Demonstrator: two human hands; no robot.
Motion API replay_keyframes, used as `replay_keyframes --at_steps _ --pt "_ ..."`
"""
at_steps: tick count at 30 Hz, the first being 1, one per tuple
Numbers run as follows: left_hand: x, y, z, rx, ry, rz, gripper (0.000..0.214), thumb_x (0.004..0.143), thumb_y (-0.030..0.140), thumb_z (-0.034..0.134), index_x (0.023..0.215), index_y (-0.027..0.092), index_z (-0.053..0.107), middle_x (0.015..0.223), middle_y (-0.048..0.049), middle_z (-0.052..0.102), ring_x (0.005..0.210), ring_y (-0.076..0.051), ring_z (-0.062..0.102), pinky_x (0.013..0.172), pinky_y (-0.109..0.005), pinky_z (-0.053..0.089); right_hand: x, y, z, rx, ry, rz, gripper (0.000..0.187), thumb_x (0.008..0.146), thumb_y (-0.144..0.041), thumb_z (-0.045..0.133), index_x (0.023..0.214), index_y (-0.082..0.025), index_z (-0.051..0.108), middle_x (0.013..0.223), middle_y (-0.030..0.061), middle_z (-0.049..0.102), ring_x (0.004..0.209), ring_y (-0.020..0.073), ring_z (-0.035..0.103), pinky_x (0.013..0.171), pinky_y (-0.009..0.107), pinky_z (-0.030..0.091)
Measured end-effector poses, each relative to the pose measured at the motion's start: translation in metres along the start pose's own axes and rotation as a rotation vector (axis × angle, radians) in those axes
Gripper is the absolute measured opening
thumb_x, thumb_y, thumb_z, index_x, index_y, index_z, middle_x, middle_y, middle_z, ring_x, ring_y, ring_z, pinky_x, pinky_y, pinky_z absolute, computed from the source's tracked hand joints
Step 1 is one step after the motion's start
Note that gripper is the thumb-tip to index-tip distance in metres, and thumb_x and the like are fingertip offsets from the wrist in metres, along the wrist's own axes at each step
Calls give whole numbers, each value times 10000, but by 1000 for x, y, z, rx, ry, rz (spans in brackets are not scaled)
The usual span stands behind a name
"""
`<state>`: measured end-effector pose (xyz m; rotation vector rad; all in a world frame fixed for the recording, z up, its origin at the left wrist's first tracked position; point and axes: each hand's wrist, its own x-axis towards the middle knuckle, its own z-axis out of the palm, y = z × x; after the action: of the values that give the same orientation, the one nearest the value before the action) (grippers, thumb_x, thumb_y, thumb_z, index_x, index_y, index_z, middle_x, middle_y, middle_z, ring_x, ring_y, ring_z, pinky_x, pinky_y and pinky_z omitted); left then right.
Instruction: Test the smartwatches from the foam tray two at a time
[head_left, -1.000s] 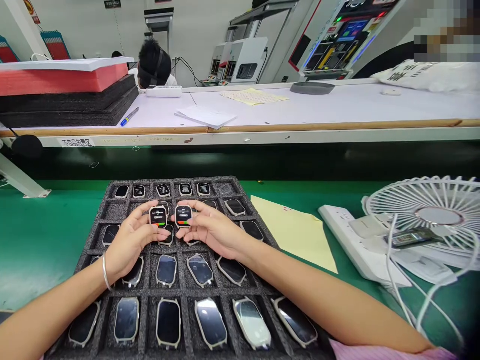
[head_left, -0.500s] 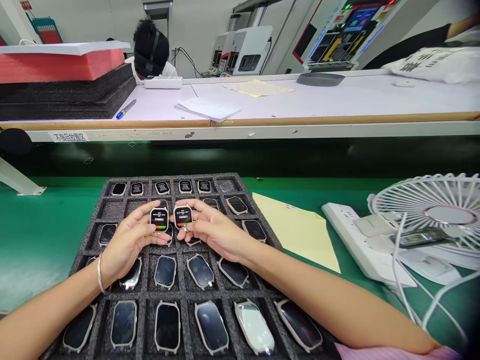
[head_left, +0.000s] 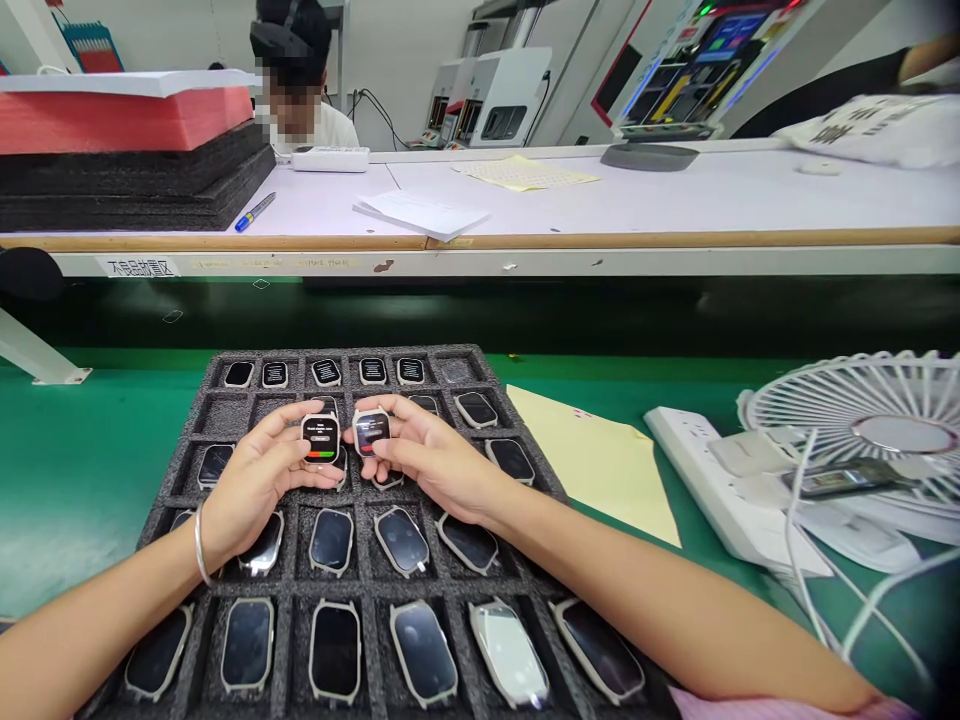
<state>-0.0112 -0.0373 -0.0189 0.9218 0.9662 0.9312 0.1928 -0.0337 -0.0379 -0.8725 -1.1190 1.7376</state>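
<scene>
Over a glossy green tabletop (head_left: 75, 470) and grainy black foam tray (head_left: 225, 412), both curled hands (head_left: 259, 470) (head_left: 442, 460) each pinch a round-cornered watch (head_left: 321, 434) (head_left: 368, 426).

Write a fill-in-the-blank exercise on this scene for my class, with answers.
1. Together, the left hand and right hand hold ____ watches.
2. The bracelet is on the ____ wrist.
3. In the tray, the row lowest in the picture holds ____ watches.
4. The paper sheet beside the tray is coloured ____.
Missing words: two; left; six; yellow.
</scene>
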Motion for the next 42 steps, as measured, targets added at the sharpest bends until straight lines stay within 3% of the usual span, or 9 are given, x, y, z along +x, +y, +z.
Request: replay_keyframes --at_steps 8,12,19,23,27,29,32,36,42 --pt "0 -5 -1 118 13 61 436 737 323 761 1128 187 623 785 1 685 575 -145 680 583 -271 551 0 2 -2 -21 8 -7 284 807 -255 711 1039 -203 556 847 9 715 494 60 555 459 199 375" --pt "1 -6 -3 182 -4 101 448 733 268 770 1147 184 621 715 29 649 512 -77 585 522 -206 484 0 0 -3 56 -23 12 315 810 -205 665 1103 -208 550 875 16 709 609 112 663 559 239 477" --pt "0 -1 -3 119 -68 92 704 685 227 786 1319 209 480 1070 -71 668 684 -132 682 687 -292 560 2 -7 -3 53 -31 -9 619 709 -72 701 1250 -248 458 1037 35 668 705 121 687 678 283 525" --pt "0 20 -29 309 -33 199 713 687 337 790 1322 199 497 1047 -87 677 715 -180 677 695 -334 551 3 -26 -20 -173 -19 -47 617 718 -188 732 1254 -236 430 1041 49 638 689 136 679 654 302 526" --pt "7 37 -88 887 237 500 636 687 493 751 1244 215 623 792 -29 632 703 -193 567 695 -319 494 9 -51 -75 -756 192 -254 507 756 -268 697 1213 -207 485 962 39 615 764 160 621 714 329 520" --pt "15 36 -117 1136 229 474 685 718 597 658 1289 222 604 810 -33 614 751 -224 558 686 -334 486 15 -57 -106 -1107 312 -197 471 768 -290 660 1205 -182 521 811 2 574 692 161 576 679 327 509" --pt "27 25 -146 1301 159 390 752 789 674 510 1366 193 542 903 -78 617 832 -261 564 707 -356 490 25 -54 -137 -1209 356 -144 469 756 -258 632 1204 -144 550 809 18 564 714 178 579 702 338 516" --pt "35 16 -159 1461 52 420 739 841 661 463 1428 212 474 1151 -131 608 1036 -309 542 944 -467 439 31 -48 -150 -1298 321 -128 505 776 -312 627 1263 -194 571 1052 85 570 963 230 619 872 372 522" --pt "30 42 -138 1666 195 708 727 899 609 439 1495 203 347 1389 -200 446 1269 -390 415 1029 -570 377 24 -64 -134 -1458 303 -181 712 764 -380 678 1418 -200 463 1349 171 452 1338 374 418 1116 535 336"
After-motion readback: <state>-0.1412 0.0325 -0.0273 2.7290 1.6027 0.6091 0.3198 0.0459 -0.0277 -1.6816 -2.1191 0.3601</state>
